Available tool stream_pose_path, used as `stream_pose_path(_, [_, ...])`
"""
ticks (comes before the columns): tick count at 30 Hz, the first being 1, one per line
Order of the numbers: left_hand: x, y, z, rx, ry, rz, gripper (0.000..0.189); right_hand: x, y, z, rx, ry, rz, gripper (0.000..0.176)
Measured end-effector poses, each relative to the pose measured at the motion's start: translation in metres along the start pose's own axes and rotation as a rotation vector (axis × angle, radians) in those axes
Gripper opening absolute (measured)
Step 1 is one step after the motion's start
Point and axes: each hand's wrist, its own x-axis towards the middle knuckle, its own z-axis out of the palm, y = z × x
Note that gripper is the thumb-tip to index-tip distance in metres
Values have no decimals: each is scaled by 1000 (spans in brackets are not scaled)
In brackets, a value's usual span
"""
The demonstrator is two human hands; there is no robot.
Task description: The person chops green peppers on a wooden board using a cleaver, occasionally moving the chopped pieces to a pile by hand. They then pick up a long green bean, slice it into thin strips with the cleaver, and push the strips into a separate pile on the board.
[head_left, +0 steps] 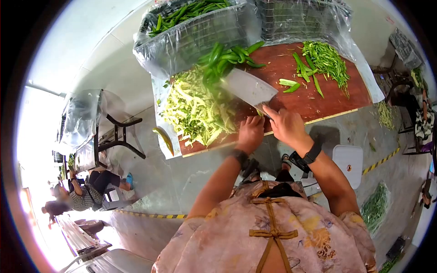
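My right hand (287, 128) is closed round the handle of a broad cleaver (250, 88), its index finger stretched along the handle. The blade lies over the reddish-brown board (273, 59), pointing up and left. My left hand (251, 133) is at the board's front edge, just left of the handle, with its fingers curled; what they hold, if anything, is hidden. Whole green peppers (227, 59) lie beyond the blade. Left of it is a heap of pale green cut pieces (195, 107). Sliced green strips (325, 61) and a few larger pieces (302, 70) lie on the right.
Behind the board stand a plastic-lined crate of green peppers (189, 38) and another lined crate (305, 22). A yellowish pepper (163, 140) lies at the left edge. A person (84, 195) sits at the far left. A white stool (348, 164) stands at lower right.
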Motion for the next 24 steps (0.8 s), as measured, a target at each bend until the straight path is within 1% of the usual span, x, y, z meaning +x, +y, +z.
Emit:
stream_pose_path(2, [1, 0, 1, 7, 5, -26, 24, 6, 2, -7, -10, 37, -30, 47])
stream_pose_path(4, [1, -3, 0, -11, -13, -34, 24, 3, 7, -18, -18, -85, 72, 46])
stream_pose_path(6, [5, -12, 0, -29, -29, -47, 25, -17, 16, -23, -5, -72, 62, 46])
stream_pose_path(8, [16, -27, 3, 19, -152, -69, 22, -38, 22, -23, 23, -89, 161, 48])
stream_pose_path(9, [24, -29, -3, 16, -149, -70, 22, -47, 22, -23, 19, -90, 161, 48])
stream_pose_path(11, [41, -27, -18, -53, 50, -72, 23, -62, 23, -25, -65, -169, 215, 47])
stream_pose_path(14, [58, -9, -54, -95, 108, -31, 27, -79, 26, -21, -51, -164, 241, 47])
stream_pose_path(15, [61, -8, -58, -153, 106, -14, 35, -83, 26, -22, -55, -162, 245, 47])
stream_pose_path(16, [59, -16, -49, -156, 107, -11, 35, -85, 25, -25, -41, -149, 251, 46])
stream_pose_path(18, [52, -43, -12, -10, -65, 61, 37, -88, 24, -26, -25, -137, 254, 46])
stream_pose_path(19, [49, -47, -1, -9, -64, 62, 37, -89, 25, -26, -31, -125, 234, 45])
stream_pose_path(21, [50, -45, 2, -10, 117, -50, 33, -88, 25, -28, -36, -114, 208, 45])
stream_pose_path(22, [50, -46, 3, -6, 118, -57, 33, -86, 24, -29, -39, -109, 168, 45])
stream_pose_path(24, [60, -37, -24, -298, 212, -130, 27, -82, 21, -29, -38, -104, 116, 45])
